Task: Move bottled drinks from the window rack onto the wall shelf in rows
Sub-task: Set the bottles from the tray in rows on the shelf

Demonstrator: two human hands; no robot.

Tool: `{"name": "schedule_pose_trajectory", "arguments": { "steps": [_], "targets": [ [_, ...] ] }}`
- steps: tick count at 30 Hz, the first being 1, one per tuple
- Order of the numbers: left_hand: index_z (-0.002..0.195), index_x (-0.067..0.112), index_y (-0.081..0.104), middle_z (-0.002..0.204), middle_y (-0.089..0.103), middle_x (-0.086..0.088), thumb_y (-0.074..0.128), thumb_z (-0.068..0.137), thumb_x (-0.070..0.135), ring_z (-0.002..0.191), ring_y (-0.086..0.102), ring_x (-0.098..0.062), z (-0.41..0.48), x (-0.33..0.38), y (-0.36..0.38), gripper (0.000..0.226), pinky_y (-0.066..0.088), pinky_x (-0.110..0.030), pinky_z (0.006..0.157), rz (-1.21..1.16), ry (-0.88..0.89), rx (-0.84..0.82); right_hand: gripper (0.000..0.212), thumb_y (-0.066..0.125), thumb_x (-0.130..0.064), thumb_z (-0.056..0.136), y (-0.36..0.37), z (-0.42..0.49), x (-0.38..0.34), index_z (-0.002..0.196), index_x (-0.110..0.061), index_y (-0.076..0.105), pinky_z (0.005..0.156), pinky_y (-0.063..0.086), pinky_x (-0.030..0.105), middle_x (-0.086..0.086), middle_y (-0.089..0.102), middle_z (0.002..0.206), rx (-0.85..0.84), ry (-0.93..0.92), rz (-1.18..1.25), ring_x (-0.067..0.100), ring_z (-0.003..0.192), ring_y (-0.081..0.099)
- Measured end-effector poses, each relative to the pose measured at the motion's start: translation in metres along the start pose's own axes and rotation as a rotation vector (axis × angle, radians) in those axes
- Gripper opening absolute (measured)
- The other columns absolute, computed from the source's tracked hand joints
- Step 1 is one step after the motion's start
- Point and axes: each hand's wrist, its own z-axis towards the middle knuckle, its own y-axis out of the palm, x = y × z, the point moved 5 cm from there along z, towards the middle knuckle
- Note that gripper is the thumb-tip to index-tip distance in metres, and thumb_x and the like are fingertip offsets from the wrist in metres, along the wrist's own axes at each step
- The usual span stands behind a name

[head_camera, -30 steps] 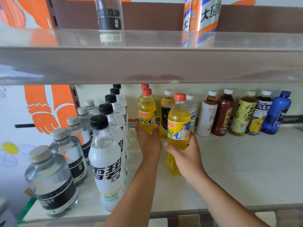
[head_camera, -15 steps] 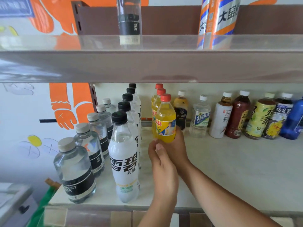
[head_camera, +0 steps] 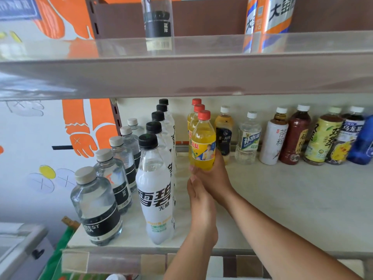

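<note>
On the wall shelf (head_camera: 292,199) a yellow bottle (head_camera: 202,142) is placed at the front of its red-capped row. Its lower part is wrapped by the right hand (head_camera: 212,179); the left hand (head_camera: 198,196) is laid flat against it, fingers straight, holding nothing.

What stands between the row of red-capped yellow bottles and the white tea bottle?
In the head view, two bottles: an amber one with a dark label and a clear one with a white cap.

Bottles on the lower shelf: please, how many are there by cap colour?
Beige caps, clear water bottles: 5
Black caps, white soda bottles: 5
Red caps, yellow soda bottles: 3
White caps, mixed drinks along the back wall: 6
Cap not visible, blue bottle: 1
Total: 20
</note>
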Motion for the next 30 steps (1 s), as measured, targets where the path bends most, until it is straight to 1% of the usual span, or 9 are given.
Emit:
{"name": "schedule_pose_trajectory", "arguments": {
  "steps": [4, 9, 13, 17, 20, 23, 25, 27, 30],
  "targets": [
    [0.151, 0.043, 0.029, 0.145, 0.039, 0.021, 0.023, 0.104, 0.052, 0.137, 0.036, -0.004, 0.008, 0.002, 0.001, 0.048, 0.029, -0.034, 0.116, -0.028, 0.016, -0.001, 0.071, 0.083, -0.025, 0.07, 0.002, 0.003, -0.002, 0.131, -0.036, 0.049, 0.098, 0.055, 0.039, 0.001, 0.062, 0.129, -0.014, -0.005, -0.009, 0.011, 0.113, 0.065],
    [0.151, 0.043, 0.032, 0.152, 0.04, 0.018, 0.022, 0.104, 0.053, 0.14, 0.038, -0.005, 0.017, -0.002, -0.004, 0.049, 0.03, -0.038, 0.119, -0.03, 0.032, 0.005, 0.075, 0.082, -0.042, 0.064, 0.003, 0.001, 0.002, 0.125, -0.057, 0.041, 0.102, 0.052, 0.038, 0.002, 0.053, 0.136, -0.028, 0.054, -0.043, 0.01, 0.118, 0.061],
    [0.151, 0.04, 0.031, 0.148, 0.04, 0.019, 0.023, 0.105, 0.053, 0.134, 0.039, -0.001, 0.013, 0.003, -0.002, 0.049, 0.029, -0.03, 0.116, -0.062, 0.014, 0.008, 0.081, 0.084, -0.044, 0.064, 0.003, 0.0, -0.001, 0.133, -0.044, 0.041, 0.1, 0.052, 0.032, 0.0, 0.055, 0.134, -0.041, 0.051, -0.058, 0.009, 0.117, 0.061],
    [0.151, 0.036, 0.031, 0.139, 0.043, 0.015, 0.025, 0.105, 0.051, 0.124, 0.04, -0.004, 0.0, 0.011, 0.003, 0.049, 0.029, -0.025, 0.101, -0.062, 0.0, 0.015, 0.05, 0.08, -0.03, 0.083, -0.011, -0.008, -0.013, 0.12, -0.038, 0.048, 0.082, 0.046, 0.008, -0.013, 0.063, 0.12, -0.068, 0.042, -0.106, -0.012, 0.102, 0.061],
    [0.155, 0.032, 0.024, 0.156, 0.032, 0.008, 0.027, 0.106, 0.044, 0.137, 0.033, -0.011, -0.011, 0.012, 0.007, 0.05, 0.024, -0.026, 0.099, -0.042, 0.015, 0.037, 0.051, 0.071, -0.043, 0.089, -0.036, -0.019, -0.022, 0.132, -0.028, 0.048, 0.091, 0.041, 0.022, -0.004, 0.057, 0.128, -0.036, 0.084, -0.234, 0.006, 0.116, 0.054],
    [0.152, 0.027, 0.029, 0.152, 0.038, 0.001, 0.038, 0.105, 0.03, 0.123, 0.04, -0.013, -0.023, 0.005, 0.021, 0.048, 0.029, -0.027, 0.098, -0.008, 0.062, 0.02, 0.053, 0.058, -0.049, 0.096, -0.075, -0.035, -0.031, 0.138, -0.018, 0.05, 0.098, 0.04, 0.029, 0.002, 0.054, 0.137, 0.038, 0.099, -0.44, 0.016, 0.127, 0.05],
    [0.146, 0.024, 0.038, 0.149, 0.041, -0.002, 0.044, 0.102, 0.019, 0.126, 0.043, -0.017, -0.034, 0.0, 0.037, 0.045, 0.036, -0.032, 0.103, 0.092, 0.123, -0.02, 0.049, 0.051, -0.051, 0.099, -0.107, -0.053, -0.042, 0.135, -0.02, 0.053, 0.102, 0.043, 0.034, 0.003, 0.054, 0.137, 0.09, 0.098, -0.559, 0.018, 0.126, 0.052],
    [0.139, 0.021, 0.047, 0.149, 0.041, -0.002, 0.047, 0.099, 0.011, 0.134, 0.043, -0.021, -0.049, -0.002, 0.056, 0.042, 0.038, -0.039, 0.109, 0.241, 0.255, -0.099, 0.048, 0.045, -0.053, 0.1, -0.144, -0.074, -0.055, 0.134, -0.02, 0.054, 0.101, 0.045, 0.039, 0.003, 0.056, 0.135, 0.164, 0.094, -0.689, 0.021, 0.123, 0.054],
    [0.131, 0.023, 0.053, 0.14, 0.051, 0.0, 0.05, 0.094, 0.007, 0.124, 0.054, -0.029, -0.083, -0.004, 0.099, 0.04, 0.046, -0.047, 0.103, 0.549, 0.559, -0.314, 0.046, 0.045, -0.051, 0.101, -0.202, -0.115, -0.077, 0.133, -0.02, 0.057, 0.098, 0.046, 0.039, 0.004, 0.06, 0.133, 0.287, 0.1, -0.94, 0.024, 0.119, 0.057]
  ]
}}
